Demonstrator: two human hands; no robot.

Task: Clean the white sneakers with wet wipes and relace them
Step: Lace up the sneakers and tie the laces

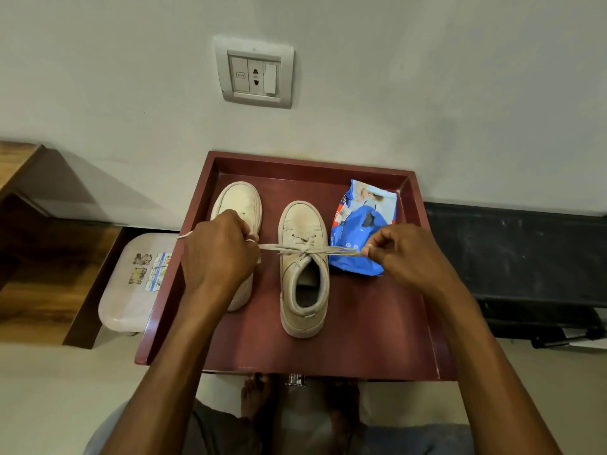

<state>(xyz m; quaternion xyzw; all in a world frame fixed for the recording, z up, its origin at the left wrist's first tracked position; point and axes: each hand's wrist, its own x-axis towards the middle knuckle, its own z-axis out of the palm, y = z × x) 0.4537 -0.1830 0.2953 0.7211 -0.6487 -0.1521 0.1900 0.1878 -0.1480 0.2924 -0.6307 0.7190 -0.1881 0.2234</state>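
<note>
Two off-white sneakers stand toes-away on a dark red tray (377,330). The right sneaker (303,290) is laced, and its lace (295,248) is stretched out sideways to both hands from a crossing at the tongue. My left hand (220,254) grips the lace's left end over the left sneaker (241,201), hiding that shoe's middle. My right hand (404,254) pinches the lace's right end between thumb and fingers, just in front of the blue wet wipes pack (361,224).
The tray's raised rim runs along the back and sides, against a wall with a socket plate (254,73). A pale plastic stool (134,284) sits left of the tray, wooden furniture (42,257) further left, a black bench (525,267) at right.
</note>
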